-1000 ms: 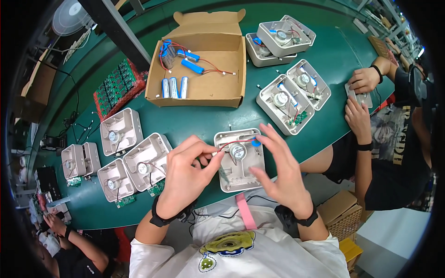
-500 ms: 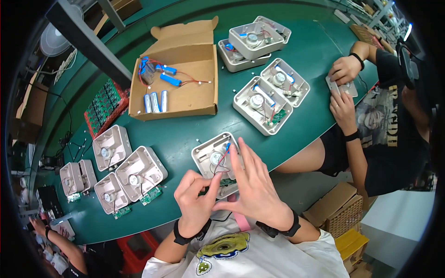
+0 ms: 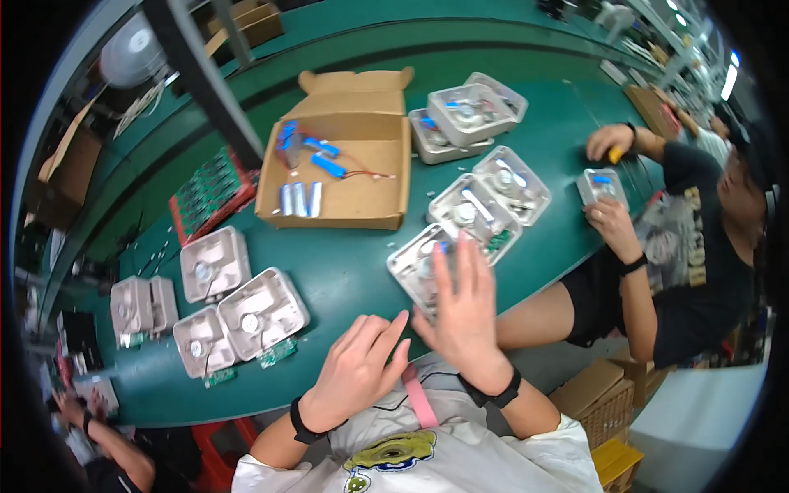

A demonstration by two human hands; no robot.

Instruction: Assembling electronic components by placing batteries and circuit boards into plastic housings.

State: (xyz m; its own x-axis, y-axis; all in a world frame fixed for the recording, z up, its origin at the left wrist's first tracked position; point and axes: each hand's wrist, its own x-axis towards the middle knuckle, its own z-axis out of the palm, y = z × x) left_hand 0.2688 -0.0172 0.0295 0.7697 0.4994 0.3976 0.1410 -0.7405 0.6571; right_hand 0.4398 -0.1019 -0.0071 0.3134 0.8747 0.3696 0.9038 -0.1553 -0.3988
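Observation:
My right hand (image 3: 467, 322) lies over a light grey plastic casing (image 3: 408, 256), fingers stretched out and slightly blurred. Part of the casing, which has a round speaker and a bit of blue inside, is hidden under that hand. Nearer to me, my left hand (image 3: 362, 360) holds nothing, its index finger and thumb apart above the table edge. Against the far right side of this casing stand two more open casings (image 3: 503, 174), with speakers, blue-and-white battery cells and a green circuit board (image 3: 498, 241).
A cardboard box (image 3: 386, 215) holds blue battery packs (image 3: 329, 165). Stacked casings (image 3: 470, 115) stand behind. At left are more casings (image 3: 271, 316) with boards, and a green board panel (image 3: 205, 193). A co-worker's hand (image 3: 610, 220) steadies a casing; the other holds a yellow-handled tool (image 3: 615, 154).
The casing has moved from in front of me to the right, up to the other two. My left hand has let go of the red wires. The co-worker now holds a yellow-handled tool.

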